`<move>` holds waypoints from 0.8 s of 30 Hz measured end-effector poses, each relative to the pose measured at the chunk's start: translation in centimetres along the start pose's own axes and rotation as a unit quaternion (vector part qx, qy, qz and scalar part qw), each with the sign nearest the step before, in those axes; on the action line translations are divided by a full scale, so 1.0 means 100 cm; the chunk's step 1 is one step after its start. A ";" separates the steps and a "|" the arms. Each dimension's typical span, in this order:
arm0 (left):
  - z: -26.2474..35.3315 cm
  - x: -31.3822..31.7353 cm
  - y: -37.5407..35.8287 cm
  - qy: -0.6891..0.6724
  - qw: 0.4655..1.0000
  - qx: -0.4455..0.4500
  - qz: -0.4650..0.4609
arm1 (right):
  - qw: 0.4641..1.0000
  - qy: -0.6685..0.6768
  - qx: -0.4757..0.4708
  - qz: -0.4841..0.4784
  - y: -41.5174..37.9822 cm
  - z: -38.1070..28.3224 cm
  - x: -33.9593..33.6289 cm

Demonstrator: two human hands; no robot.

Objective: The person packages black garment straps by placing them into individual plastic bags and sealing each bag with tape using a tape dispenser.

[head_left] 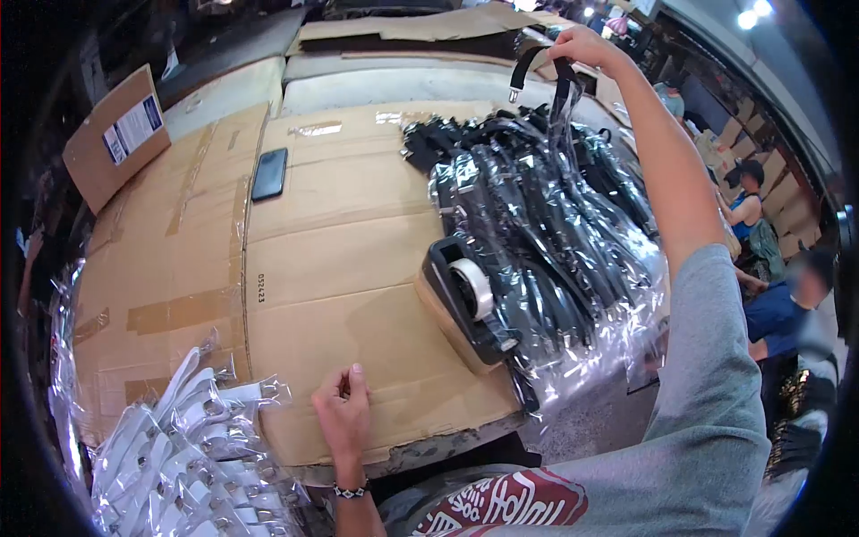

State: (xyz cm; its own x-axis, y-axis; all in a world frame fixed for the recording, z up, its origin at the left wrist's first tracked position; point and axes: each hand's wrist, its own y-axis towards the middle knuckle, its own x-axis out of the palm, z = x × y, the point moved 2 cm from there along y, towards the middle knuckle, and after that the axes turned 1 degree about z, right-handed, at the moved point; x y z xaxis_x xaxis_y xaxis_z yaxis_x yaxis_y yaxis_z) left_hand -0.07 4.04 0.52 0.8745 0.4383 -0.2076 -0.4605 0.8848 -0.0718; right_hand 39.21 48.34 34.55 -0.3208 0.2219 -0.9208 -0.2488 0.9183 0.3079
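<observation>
My right hand [582,49] is raised at the far side of the table, its fingers closed on a black strap [565,85]. The strap loops over the fingers, and a metal clip hangs from one end. Below it lies a pile of black straps in clear plastic sleeves [537,206]. My left hand [344,407] rests near the table's front edge, fingers curled in and thumb up, with nothing visible in it. To its left is a heap of white straps in clear plastic [179,447]. A black tape dispenser [465,300] with a roll of tape stands beside the black pile.
Flattened cardboard [331,259] covers the table. A dark phone [269,174] lies on it towards the back. At the back left stands a cardboard piece with a label [116,139]. Other people [778,309] sit to the right, beyond my arm.
</observation>
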 end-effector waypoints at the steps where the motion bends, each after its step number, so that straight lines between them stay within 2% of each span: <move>1: 0.001 0.000 -0.001 0.006 1.000 0.002 -0.001 | 1.000 0.012 -0.009 0.011 -0.010 -0.004 -0.017; 2: 0.001 0.000 -0.001 0.007 1.000 0.010 -0.003 | 0.998 0.008 0.027 0.048 -0.022 -0.005 -0.035; 5: -0.002 -0.002 -0.001 0.008 0.999 0.030 -0.009 | 0.995 0.053 -0.011 0.082 -0.011 0.029 -0.080; 6: -0.004 -0.002 -0.001 0.000 0.999 0.034 -0.011 | 0.991 0.057 -0.008 0.118 -0.020 0.022 -0.090; 8: -0.011 -0.002 -0.001 -0.005 0.999 0.049 -0.015 | 0.991 0.040 0.007 0.126 -0.059 -0.019 -0.110; 9: -0.016 -0.003 0.000 0.000 0.998 0.059 -0.017 | 0.986 0.040 -0.011 0.163 -0.047 0.002 -0.108; 10: -0.017 -0.003 0.001 0.006 0.997 0.069 -0.017 | 0.989 -0.002 0.002 0.149 -0.052 0.000 -0.115; 13: -0.010 -0.003 -0.006 -0.004 0.997 0.077 -0.008 | 0.978 0.085 0.087 0.169 -0.070 0.004 -0.103; 16: -0.009 -0.001 -0.004 -0.026 0.998 0.054 -0.013 | 0.978 0.112 0.087 0.151 -0.081 0.006 -0.095; 17: -0.004 0.002 -0.004 -0.012 0.997 0.079 0.000 | 0.976 0.132 0.080 0.156 -0.081 0.011 -0.090; 19: 0.033 0.021 -0.001 0.017 0.991 0.133 0.027 | 0.974 0.142 0.073 0.160 -0.084 0.010 -0.086; 21: 0.104 0.054 0.006 0.024 0.962 0.272 -0.012 | 0.973 0.156 0.065 0.159 -0.083 0.013 -0.081; 24: 0.203 0.128 0.036 0.007 0.913 0.401 -0.075 | 0.970 0.164 0.041 0.175 -0.081 0.019 -0.076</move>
State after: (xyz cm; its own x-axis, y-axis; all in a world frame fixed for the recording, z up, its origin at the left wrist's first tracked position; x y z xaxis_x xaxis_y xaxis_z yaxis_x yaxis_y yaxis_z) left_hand 12.62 16.03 17.44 0.9142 0.3047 -0.2672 -0.0701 0.7683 0.6362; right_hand 45.37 39.84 38.59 -0.6498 0.4212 -0.6327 -0.0030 0.8310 0.5563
